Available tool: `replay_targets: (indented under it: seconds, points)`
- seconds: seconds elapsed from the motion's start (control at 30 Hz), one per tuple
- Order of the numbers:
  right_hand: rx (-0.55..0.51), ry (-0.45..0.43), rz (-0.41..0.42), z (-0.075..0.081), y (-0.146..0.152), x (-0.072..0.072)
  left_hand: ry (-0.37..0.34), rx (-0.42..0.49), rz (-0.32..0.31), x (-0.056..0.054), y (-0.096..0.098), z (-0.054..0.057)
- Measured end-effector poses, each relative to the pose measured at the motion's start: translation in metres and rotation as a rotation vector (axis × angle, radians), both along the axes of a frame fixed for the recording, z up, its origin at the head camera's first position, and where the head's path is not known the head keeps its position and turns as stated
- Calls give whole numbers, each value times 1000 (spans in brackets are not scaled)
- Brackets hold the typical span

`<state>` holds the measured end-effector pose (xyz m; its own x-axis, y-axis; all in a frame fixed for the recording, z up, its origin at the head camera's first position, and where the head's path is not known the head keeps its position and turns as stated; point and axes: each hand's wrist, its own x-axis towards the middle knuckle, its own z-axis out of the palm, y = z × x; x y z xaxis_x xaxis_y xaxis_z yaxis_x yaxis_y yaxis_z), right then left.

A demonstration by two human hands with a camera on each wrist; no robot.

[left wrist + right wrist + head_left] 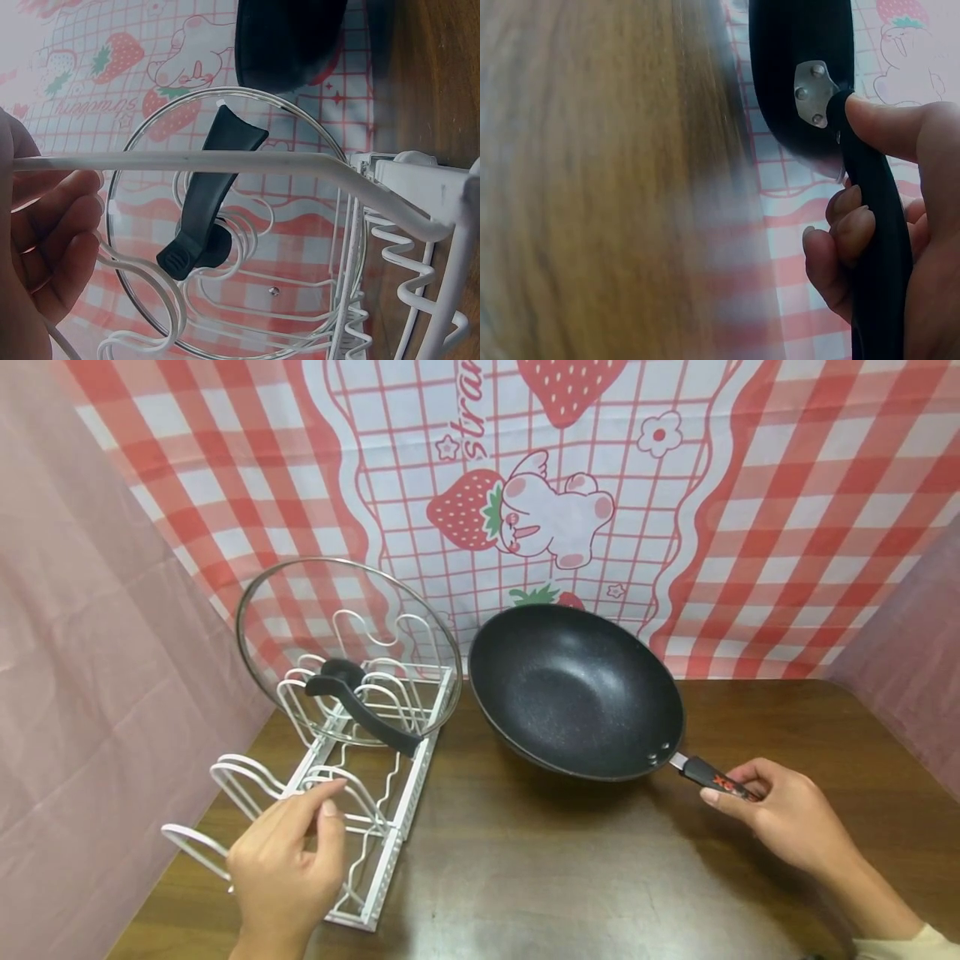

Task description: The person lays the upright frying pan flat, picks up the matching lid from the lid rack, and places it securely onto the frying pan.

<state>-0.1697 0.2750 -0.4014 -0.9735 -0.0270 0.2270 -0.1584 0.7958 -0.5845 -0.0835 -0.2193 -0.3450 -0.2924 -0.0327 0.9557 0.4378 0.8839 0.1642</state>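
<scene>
My right hand (787,814) grips the black handle (877,225) of a dark non-stick wok (573,693). In the head view the wok is tilted, its inside facing me, and a shadow falls on the table beneath it. My left hand (288,852) is over the near part of a white wire pan rack (386,868), fingers loosely bent beside a wire loop. In the left wrist view its fingers (71,240) show behind a white bar with nothing held. A glass lid (300,180) with a black handle (217,187) stands upright in the rack's far part.
The rack stands at the left of a brown wooden table (540,877). A red-and-white strawberry cloth (795,527) hangs behind the table, close to the wok and lid. Pink cloth (97,635) hangs along the left side, with more at the right.
</scene>
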Motion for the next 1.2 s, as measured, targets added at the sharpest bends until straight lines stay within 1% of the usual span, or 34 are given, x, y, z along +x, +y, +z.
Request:
replay_targets:
  seconds: [0.5,0.8,0.93,1.2]
  points:
    - [42,-28,2,-4,2,1,7,-5,-4,0,-1,-1]
    - [63,-76,14,-3,5,2,7,-8,-16,-1,1,0]
    - [56,-92,23,-3,5,1,1,-14,-13,-2,1,0]
    - [15,-166,43,-1,2,-2,7,2,-10,-2,0,-1]
